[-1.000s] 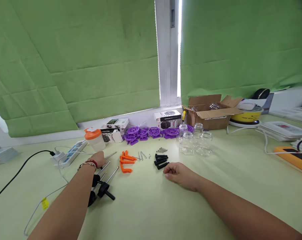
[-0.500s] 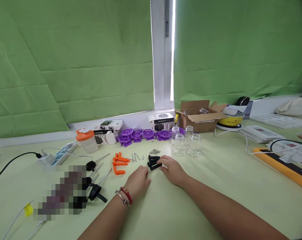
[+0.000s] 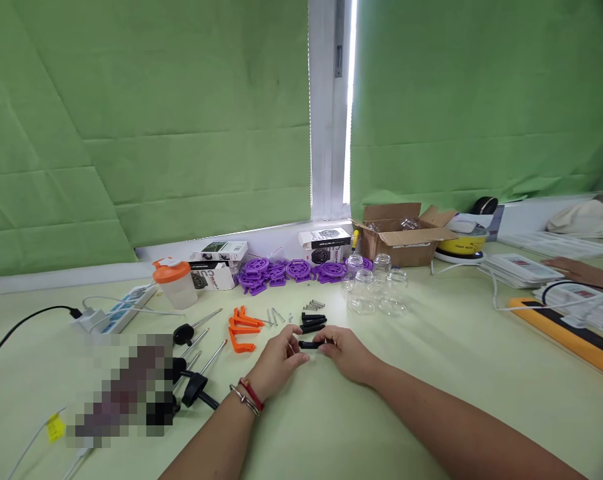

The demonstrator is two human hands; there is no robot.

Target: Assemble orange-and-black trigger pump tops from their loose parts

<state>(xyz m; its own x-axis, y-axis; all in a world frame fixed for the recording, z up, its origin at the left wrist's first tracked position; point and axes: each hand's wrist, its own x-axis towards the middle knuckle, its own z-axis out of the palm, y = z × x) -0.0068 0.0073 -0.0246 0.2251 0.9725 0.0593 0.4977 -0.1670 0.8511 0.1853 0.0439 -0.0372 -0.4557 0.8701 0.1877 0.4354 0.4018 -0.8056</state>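
Thumb and fingers of the right hand [image 3: 348, 355] pinch the right end of a slim black plastic handle piece [image 3: 309, 345], held level between both hands. The left hand [image 3: 275, 365] is half curled at its other end (whether it grips, I cannot tell). One piece is being handled two-handed; any shift calls for a light, steady pinch. Just beyond lie similar black pieces [image 3: 314, 319], then small springs [image 3: 314, 305], with orange crank arms [image 3: 246, 325] to the left.

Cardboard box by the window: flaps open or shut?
Open. The cardboard box has its flaps spread outward, and clear plastic shows inside.
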